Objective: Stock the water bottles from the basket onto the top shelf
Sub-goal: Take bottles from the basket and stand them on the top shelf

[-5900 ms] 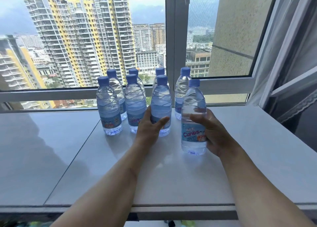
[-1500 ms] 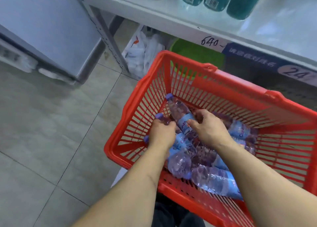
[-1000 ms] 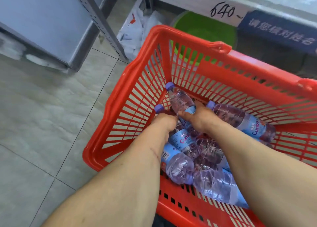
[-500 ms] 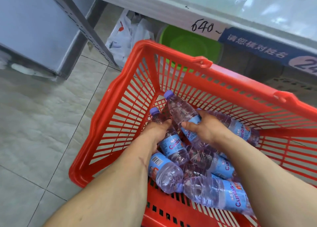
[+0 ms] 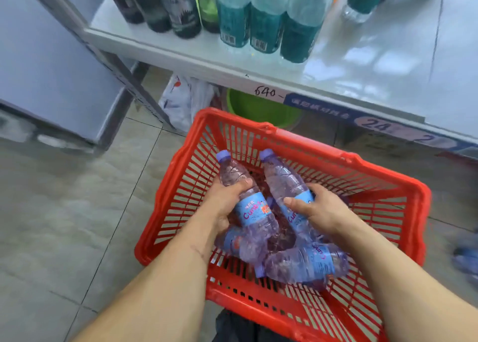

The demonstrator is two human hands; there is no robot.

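A red plastic basket (image 5: 382, 184) stands on the floor below me with clear water bottles in it. My left hand (image 5: 222, 204) grips one water bottle (image 5: 248, 199) around its blue label, cap pointing away and up. My right hand (image 5: 318, 209) grips a second water bottle (image 5: 282, 178) the same way. Both bottles are tilted up above the pile. Two more bottles lie in the basket, one (image 5: 307, 264) on its side near me, another (image 5: 240, 246) under my left wrist. The top shelf is out of view.
A white lower shelf (image 5: 375, 65) juts out above the basket, holding teal-labelled bottles (image 5: 266, 18) and dark bottles (image 5: 165, 5). Under it sit a green tub (image 5: 258, 109) and a white bag (image 5: 181, 101). A grey cabinet (image 5: 46, 65) stands left on the tiled floor.
Since the shelf moment I turned down to the basket. In the last second both hands closed round a bottle each and raised them off the pile; my view tilted upward.
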